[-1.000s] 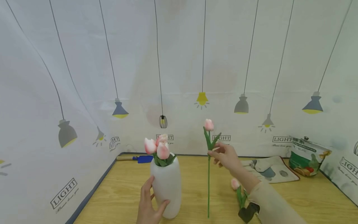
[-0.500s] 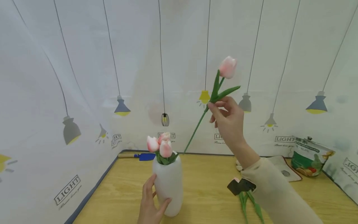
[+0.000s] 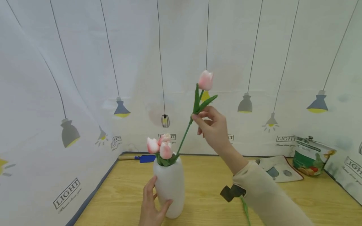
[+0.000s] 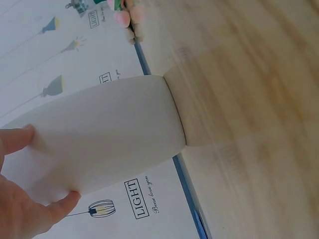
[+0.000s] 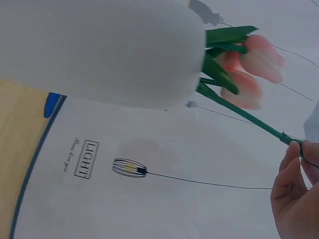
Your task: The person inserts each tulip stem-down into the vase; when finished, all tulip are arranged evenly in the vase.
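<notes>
While the left hand (image 3: pixel 152 202) holds the white vase (image 3: pixel 169 185) from the near left, fingers along its left side and thumb across its near face, the right hand (image 3: pixel 213 127) pinches a single pink tulip (image 3: pixel 205 80) between thumb and fingertips, just below the leaves; the tulip slants, bloom up and to the right, stem running down left to the right part of the vase's mouth, where the rim and leaves hide its tip; vase upright, base on the wooden bench (image 3: pixel 127 194); three pink-and-white blooms (image 3: pixel 165 150) stand clustered above the mouth, left of the slanting stem, green leaves spilling at the rim.

Right forearm in a beige sleeve (image 3: pixel 268 191), dark device (image 3: pixel 233 192) at the cuff; below it a green stem (image 3: pixel 245 208) lies on the bench, mostly covered by the arm; far left, a trowel (image 3: pixel 147 158) with blue blade and wooden handle, partly behind the vase; far right, a patterned cloth (image 3: pixel 282 171), with a green-and-white bag (image 3: pixel 308 157) standing just beside it; white backdrop (image 3: pixel 186 47) printed with hanging lamps beyond.
</notes>
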Tool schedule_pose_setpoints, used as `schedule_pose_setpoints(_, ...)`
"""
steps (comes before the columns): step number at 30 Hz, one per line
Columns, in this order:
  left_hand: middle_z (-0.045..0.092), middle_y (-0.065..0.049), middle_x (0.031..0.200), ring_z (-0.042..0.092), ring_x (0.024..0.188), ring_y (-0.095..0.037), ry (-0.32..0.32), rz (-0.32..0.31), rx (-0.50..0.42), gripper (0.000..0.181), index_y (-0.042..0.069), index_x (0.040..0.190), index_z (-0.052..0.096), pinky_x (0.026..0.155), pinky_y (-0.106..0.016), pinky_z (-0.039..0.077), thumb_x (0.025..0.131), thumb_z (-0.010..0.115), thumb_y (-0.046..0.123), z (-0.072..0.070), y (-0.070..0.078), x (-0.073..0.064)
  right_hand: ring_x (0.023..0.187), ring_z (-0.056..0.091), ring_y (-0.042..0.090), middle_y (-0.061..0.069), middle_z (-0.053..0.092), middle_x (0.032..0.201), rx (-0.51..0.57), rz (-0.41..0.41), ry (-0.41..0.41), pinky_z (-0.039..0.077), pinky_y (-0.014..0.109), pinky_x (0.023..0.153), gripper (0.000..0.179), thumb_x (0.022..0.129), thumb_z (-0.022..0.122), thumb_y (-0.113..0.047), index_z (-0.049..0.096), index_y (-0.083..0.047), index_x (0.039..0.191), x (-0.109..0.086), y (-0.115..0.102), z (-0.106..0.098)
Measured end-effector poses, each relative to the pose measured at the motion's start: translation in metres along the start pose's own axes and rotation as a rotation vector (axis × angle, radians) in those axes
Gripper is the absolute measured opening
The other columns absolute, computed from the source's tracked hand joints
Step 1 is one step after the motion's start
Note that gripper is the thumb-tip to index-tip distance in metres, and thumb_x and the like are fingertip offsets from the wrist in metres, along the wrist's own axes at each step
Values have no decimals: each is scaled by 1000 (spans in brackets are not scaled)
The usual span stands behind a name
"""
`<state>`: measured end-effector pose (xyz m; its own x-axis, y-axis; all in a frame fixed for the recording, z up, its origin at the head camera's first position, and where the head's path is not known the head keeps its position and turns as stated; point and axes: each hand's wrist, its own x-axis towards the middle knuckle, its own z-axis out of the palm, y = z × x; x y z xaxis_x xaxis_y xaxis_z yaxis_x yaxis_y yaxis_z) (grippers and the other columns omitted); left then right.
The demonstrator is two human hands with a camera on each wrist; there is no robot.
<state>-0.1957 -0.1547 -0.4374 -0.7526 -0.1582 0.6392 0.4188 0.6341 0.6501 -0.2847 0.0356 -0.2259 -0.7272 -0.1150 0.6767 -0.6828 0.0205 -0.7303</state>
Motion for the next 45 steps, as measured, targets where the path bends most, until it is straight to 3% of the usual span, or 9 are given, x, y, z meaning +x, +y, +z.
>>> schedule_pose_setpoints(7,37,-19,125,44,110,-35,4,24,1,93,13,138,23,71,-40,55,63,77,3,1,-1,0,49,53,14,14,64,91,-159,229,-231,43,24,40,17,83,61,-26,59,-12,94,-25,40,24)
schedule_pose_setpoints(12,37,-19,124,45,108,-34,14,30,4,94,12,138,24,69,-40,55,62,78,4,2,-2,-2,51,55,13,9,63,85,-229,283,-340,46,24,42,13,81,64,-18,63,-8,89,-46,56,40)
schedule_pose_setpoints(16,38,-20,123,46,107,-34,26,45,15,94,11,138,24,67,-40,55,61,79,4,1,-3,-2,53,53,13,6,62,82,-262,291,-304,45,23,44,14,80,65,-19,61,-7,86,-51,56,45)
schedule_pose_setpoints(21,37,-20,123,46,107,-35,27,40,17,94,12,138,23,68,-42,55,62,78,4,0,-3,-1,55,53,15,5,61,86,-195,310,-180,45,24,45,28,77,68,-29,60,-13,98,-49,52,49)
schedule_pose_setpoints(24,37,-19,124,45,107,-34,26,44,14,94,12,138,23,68,-41,55,62,78,4,0,-4,-1,49,47,10,4,62,80,-185,281,-133,40,22,41,21,77,69,-26,65,-13,93,-47,52,51)
schedule_pose_setpoints(29,38,-18,123,45,107,-31,40,74,12,94,11,137,25,67,-40,56,61,79,3,2,-5,-1,43,36,8,-1,58,65,-199,336,-145,30,19,38,8,77,66,-18,68,-10,76,-49,60,52)
schedule_pose_setpoints(36,39,-18,123,44,106,-29,58,89,23,95,10,137,25,66,-38,56,59,79,2,1,-6,0,57,52,11,4,65,92,-99,390,-182,46,23,52,13,78,66,-21,68,-10,86,-54,66,46)
schedule_pose_setpoints(41,38,-17,123,45,105,-30,45,57,18,96,11,137,25,68,-39,56,59,80,3,2,-4,-1,53,51,8,11,63,94,-46,367,-176,48,23,52,22,80,66,-23,65,-9,96,-65,69,24)
schedule_pose_setpoints(45,38,-18,123,45,106,-30,50,46,7,96,10,137,26,68,-39,55,58,80,2,2,-3,0,50,50,10,12,64,84,-220,342,-212,48,23,46,19,80,65,-22,65,-5,88,-77,89,-17)
